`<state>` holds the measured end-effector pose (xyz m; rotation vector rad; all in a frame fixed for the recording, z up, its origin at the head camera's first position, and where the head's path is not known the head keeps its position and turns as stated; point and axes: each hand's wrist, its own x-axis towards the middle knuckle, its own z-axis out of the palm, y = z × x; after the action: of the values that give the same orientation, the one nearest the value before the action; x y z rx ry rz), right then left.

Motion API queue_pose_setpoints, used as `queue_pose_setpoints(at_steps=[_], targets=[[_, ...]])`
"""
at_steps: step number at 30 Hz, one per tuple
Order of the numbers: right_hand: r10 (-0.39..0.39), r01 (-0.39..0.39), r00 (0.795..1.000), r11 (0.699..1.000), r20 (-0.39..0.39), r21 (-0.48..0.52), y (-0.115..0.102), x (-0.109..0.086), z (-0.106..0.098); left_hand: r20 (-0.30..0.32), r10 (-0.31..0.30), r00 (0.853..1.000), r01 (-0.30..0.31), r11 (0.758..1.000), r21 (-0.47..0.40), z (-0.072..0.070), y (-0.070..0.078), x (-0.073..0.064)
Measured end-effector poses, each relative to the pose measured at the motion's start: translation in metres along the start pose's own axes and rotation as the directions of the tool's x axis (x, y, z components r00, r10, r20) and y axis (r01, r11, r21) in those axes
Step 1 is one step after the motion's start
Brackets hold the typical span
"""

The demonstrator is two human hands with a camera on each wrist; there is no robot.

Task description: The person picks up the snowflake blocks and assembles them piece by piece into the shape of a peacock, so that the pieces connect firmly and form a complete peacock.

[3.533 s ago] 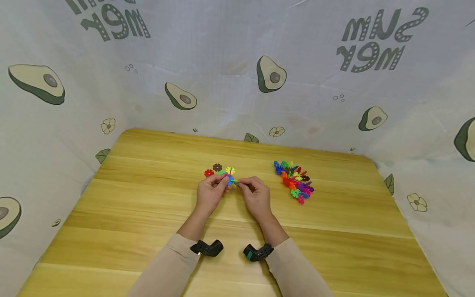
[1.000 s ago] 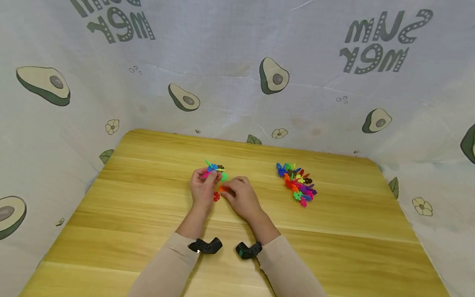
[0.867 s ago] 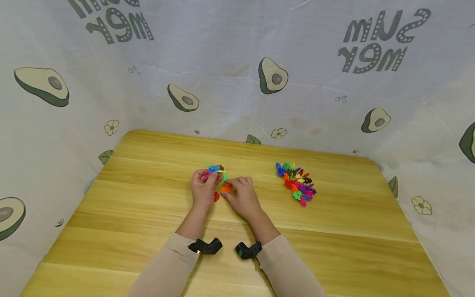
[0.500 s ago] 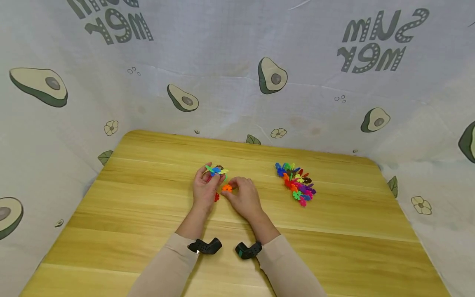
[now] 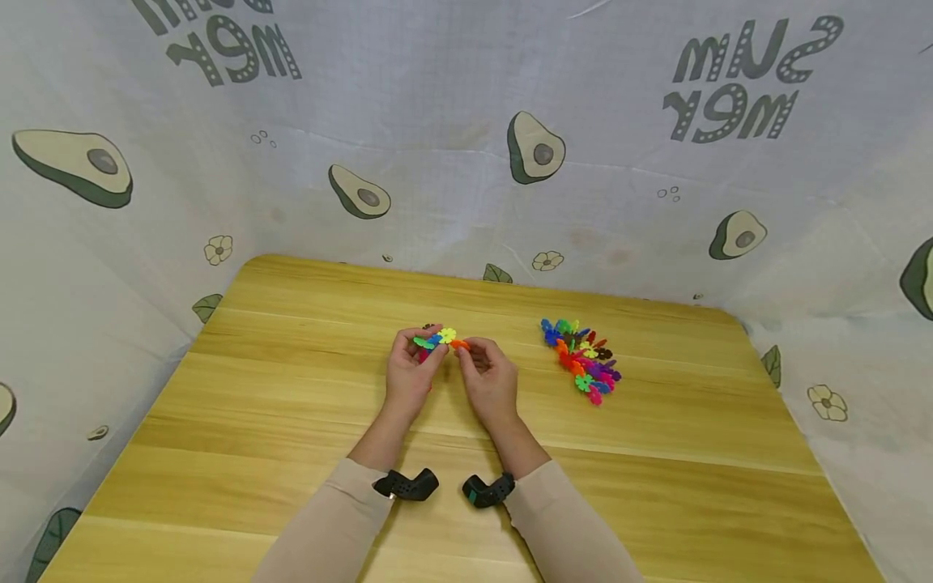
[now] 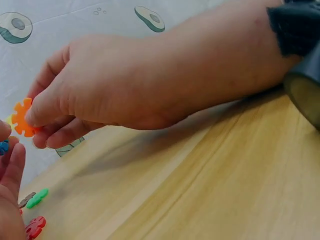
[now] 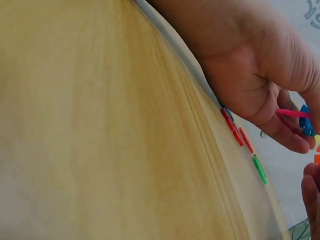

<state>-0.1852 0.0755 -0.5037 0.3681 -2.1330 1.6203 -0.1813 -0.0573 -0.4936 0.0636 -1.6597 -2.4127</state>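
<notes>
In the head view my left hand (image 5: 410, 374) pinches a small cluster of joined snowflake discs: a yellow disc (image 5: 447, 334), a blue one and a green disc (image 5: 423, 343). A pink disc (image 7: 292, 113) and the blue disc (image 7: 305, 121) show in its grip in the right wrist view. My right hand (image 5: 492, 385) pinches an orange snowflake disc (image 6: 22, 118) between thumb and fingers. It holds that disc right at the yellow one's edge. Both hands are raised over the table, fingertips close together.
Below the hands lie loose discs, among them a green disc (image 6: 37, 198) and a red disc (image 6: 35, 227). To the right on the wooden table (image 5: 656, 486) lies a multicoloured cluster of joined discs (image 5: 583, 360). A printed cloth (image 5: 437, 121) hangs behind.
The right hand has picked up the orange disc and brought it up to the cluster. The left hand has turned the cluster, so the yellow disc now faces the right hand.
</notes>
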Motion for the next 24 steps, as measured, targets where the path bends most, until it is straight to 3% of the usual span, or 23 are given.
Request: queue_pose_setpoints(at_steps=[3,5,9,13,16,24], targets=[[-0.032,0.031,0.999,0.999,-0.022,-0.042,-0.0021,0.002,-0.0006,0.016,0.054,0.998,-0.055,0.995,0.086,0.0002,0.0002,-0.0012],[-0.06,0.057,0.998,0.995,-0.029,-0.084,-0.0027,0.0031,-0.0013,0.027,0.109,0.994,-0.112,0.979,0.17,0.0,0.0003,-0.0023],[-0.149,0.143,0.988,0.976,-0.026,-0.163,-0.0023,0.0047,-0.0025,0.059,0.248,0.967,-0.253,0.902,0.349,-0.0004,-0.0005,-0.0035],[-0.23,0.223,0.973,0.954,-0.014,-0.2,-0.0041,0.0065,-0.0041,0.1,0.338,0.936,-0.348,0.842,0.412,0.0004,-0.0013,-0.004],[-0.244,0.238,0.97,0.95,-0.006,-0.203,-0.0058,0.0079,-0.0053,0.115,0.354,0.928,-0.368,0.828,0.422,0.0021,-0.0005,-0.0042],[-0.278,0.271,0.96,0.932,0.004,-0.242,-0.0042,0.0084,-0.0081,0.096,0.296,0.95,-0.308,0.852,0.424,0.0071,0.002,-0.0054]])
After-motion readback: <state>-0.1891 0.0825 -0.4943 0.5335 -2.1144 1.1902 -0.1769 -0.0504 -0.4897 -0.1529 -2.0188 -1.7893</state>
